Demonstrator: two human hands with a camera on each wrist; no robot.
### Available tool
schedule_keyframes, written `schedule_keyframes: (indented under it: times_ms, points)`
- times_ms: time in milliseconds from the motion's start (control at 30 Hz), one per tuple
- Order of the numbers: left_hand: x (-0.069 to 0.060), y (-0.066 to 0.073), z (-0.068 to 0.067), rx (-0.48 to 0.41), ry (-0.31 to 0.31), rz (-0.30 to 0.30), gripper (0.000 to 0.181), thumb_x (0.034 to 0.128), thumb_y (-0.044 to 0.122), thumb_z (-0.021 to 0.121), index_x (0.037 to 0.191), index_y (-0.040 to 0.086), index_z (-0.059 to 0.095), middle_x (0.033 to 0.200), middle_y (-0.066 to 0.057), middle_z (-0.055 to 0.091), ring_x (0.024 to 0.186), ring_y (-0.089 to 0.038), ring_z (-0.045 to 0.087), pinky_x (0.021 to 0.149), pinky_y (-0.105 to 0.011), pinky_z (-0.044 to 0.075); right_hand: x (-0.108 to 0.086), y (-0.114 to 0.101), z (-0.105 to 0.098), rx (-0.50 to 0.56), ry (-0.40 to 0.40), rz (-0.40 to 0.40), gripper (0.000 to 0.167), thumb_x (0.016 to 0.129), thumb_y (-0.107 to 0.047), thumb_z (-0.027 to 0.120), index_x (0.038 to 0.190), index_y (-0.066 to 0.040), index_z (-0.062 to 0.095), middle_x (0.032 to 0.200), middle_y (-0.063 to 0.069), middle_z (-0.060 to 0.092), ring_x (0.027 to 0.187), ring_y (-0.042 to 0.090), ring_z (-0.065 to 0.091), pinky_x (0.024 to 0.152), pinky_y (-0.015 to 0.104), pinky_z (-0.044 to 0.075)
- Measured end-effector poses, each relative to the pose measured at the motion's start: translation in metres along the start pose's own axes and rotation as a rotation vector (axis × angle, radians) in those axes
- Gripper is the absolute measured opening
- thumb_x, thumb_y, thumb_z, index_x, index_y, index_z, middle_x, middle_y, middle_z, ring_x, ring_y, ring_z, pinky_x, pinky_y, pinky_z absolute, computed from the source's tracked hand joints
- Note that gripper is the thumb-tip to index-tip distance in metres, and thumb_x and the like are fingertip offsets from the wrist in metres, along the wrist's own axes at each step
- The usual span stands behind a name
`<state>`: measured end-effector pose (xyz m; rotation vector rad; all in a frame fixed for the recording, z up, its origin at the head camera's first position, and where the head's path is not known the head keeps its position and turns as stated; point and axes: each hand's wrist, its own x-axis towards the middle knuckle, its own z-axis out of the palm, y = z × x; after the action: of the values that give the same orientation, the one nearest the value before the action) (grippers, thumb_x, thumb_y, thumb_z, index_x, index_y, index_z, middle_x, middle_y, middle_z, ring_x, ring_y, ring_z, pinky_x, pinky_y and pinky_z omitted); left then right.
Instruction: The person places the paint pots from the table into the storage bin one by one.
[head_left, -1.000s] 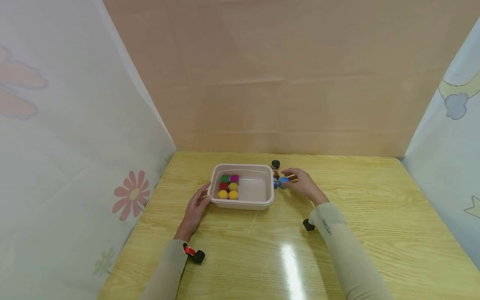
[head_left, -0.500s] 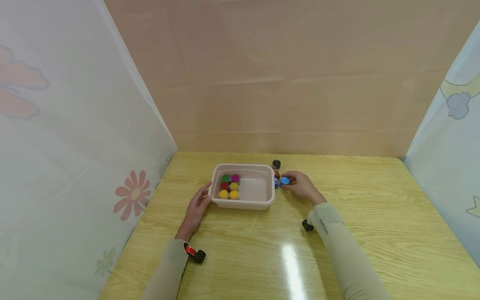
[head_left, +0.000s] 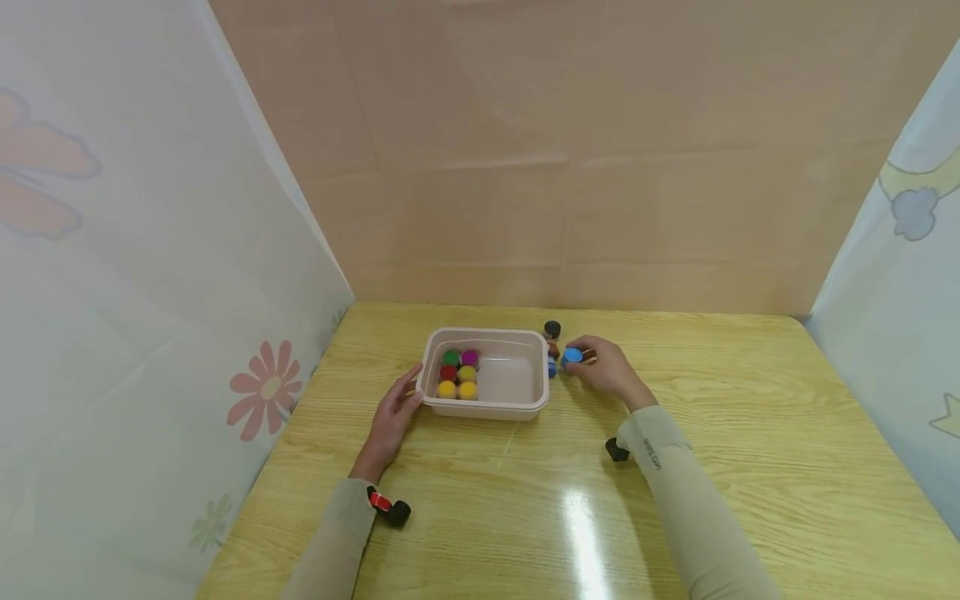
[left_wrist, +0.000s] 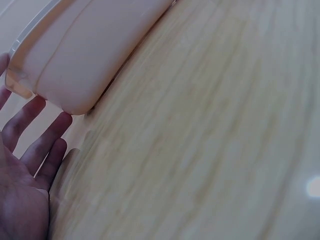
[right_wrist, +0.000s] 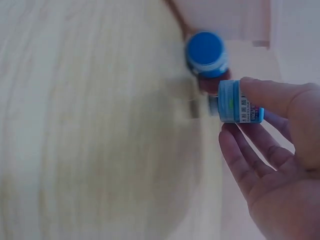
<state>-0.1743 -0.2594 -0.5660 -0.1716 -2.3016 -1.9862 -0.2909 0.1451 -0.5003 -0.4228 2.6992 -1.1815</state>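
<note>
Plain brown sheet [head_left: 525,167], creased, upright behind the tub; yellow wood-grain table [head_left: 750,458], glossy, under it. Tub [head_left: 480,410]: pale pink smooth plastic, rounded-corner rectangle, flared rim, open top. Left hand [head_left: 392,414] at the tub's left end, fingers spread, fingertips touching its wall. Right hand [head_left: 606,365] just off the tub's right end, thumb and fingers pinching the light blue jar [right_wrist: 240,101]. That jar: short squat cylinder, ridged blue lid, white label with dark print too small to read; sits just right of the tub. Dark blue jar [right_wrist: 205,48], round flat lid, between it and the tub. Brown jar [head_left: 553,348] also close to the tub's right end; black-lidded jar [head_left: 552,328] by the tub's far right corner. In the tub's left half, six round-lidded jars, two columns: green [head_left: 451,357], purple [head_left: 469,357], red [head_left: 448,372], dull yellow [head_left: 468,373], two bright yellow [head_left: 447,389] nearest the front wall.
</note>
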Motion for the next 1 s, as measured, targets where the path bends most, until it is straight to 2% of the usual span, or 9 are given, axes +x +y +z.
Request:
schedule_keyframes:
  times_ms: [167,267,400,533,633,767,867,1000]
  points:
    - [0.0,0.001,0.001,-0.025,-0.018,0.015,0.052,0.1105,0.024,0.052,0.161,0.019,0.04,0.154,-0.021,0.049,0.137,-0.042,0.053,0.103,-0.018,0.046,0.001,-0.01,-0.011,-0.005,0.062,-0.038,0.044,0.1,-0.024,0.071,0.138,-0.004,0.062,0.13,0.018,0.065,0.115,0.037,0.064,0.092,0.05,0.058]
    - [0.002,0.0,0.0,-0.021,-0.012,0.009,0.051,0.1099,0.026,0.053,0.16,0.022,0.042,0.154,-0.019,0.05,0.137,-0.04,0.053,0.102,-0.017,0.046,0.001,-0.018,-0.016,0.017,0.107,-0.054,0.045,0.099,-0.025,0.072,0.138,-0.005,0.062,0.13,0.018,0.065,0.113,0.037,0.065,0.092,0.051,0.057]
    - [0.003,0.0,0.0,-0.022,-0.011,0.003,0.051,0.1091,0.029,0.055,0.158,0.027,0.044,0.155,-0.014,0.05,0.137,-0.038,0.053,0.102,-0.017,0.047,0.0,-0.028,-0.019,0.075,0.165,-0.076,0.047,0.099,-0.026,0.072,0.14,-0.005,0.061,0.133,0.019,0.063,0.112,0.037,0.063,0.092,0.052,0.056]
    - [0.002,0.0,-0.001,-0.011,-0.012,0.01,0.051,0.1093,0.028,0.054,0.159,0.026,0.043,0.156,-0.013,0.049,0.137,-0.038,0.053,0.102,-0.017,0.047,-0.001,-0.034,-0.019,0.149,0.214,-0.078,0.051,0.1,-0.032,0.071,0.141,-0.006,0.058,0.134,0.019,0.061,0.113,0.036,0.062,0.095,0.052,0.055]
    - [0.001,0.0,-0.001,-0.012,-0.008,0.005,0.051,0.1092,0.027,0.055,0.159,0.026,0.043,0.156,-0.013,0.048,0.137,-0.038,0.053,0.102,-0.017,0.047,-0.001,-0.036,-0.02,0.235,0.25,-0.087,0.053,0.1,-0.034,0.07,0.143,-0.005,0.055,0.134,0.019,0.06,0.113,0.032,0.062,0.097,0.049,0.055]
    - [0.001,-0.002,-0.001,-0.027,-0.012,0.007,0.051,0.1089,0.028,0.055,0.158,0.026,0.044,0.156,-0.013,0.048,0.138,-0.039,0.052,0.102,-0.017,0.047,0.0,-0.038,-0.021,0.385,0.286,-0.136,0.051,0.103,-0.028,0.067,0.145,-0.004,0.052,0.134,0.018,0.056,0.105,0.022,0.064,0.093,0.031,0.057]
    - [0.001,-0.002,-0.001,-0.031,-0.015,0.019,0.051,0.1089,0.028,0.055,0.158,0.026,0.044,0.156,-0.014,0.049,0.139,-0.04,0.052,0.102,-0.017,0.047,0.0,-0.04,-0.022,0.53,0.274,-0.187,0.048,0.105,-0.02,0.063,0.147,-0.002,0.051,0.132,0.013,0.051,0.1,0.016,0.065,0.088,0.022,0.058]
    - [0.001,-0.003,-0.001,-0.039,-0.013,0.022,0.051,0.1087,0.028,0.056,0.158,0.027,0.044,0.155,-0.014,0.049,0.139,-0.039,0.051,0.102,-0.016,0.047,0.0,-0.043,-0.023,0.673,0.253,-0.233,0.042,0.105,-0.012,0.062,0.144,0.0,0.054,0.127,0.005,0.051,0.101,0.013,0.066,0.091,0.024,0.058]
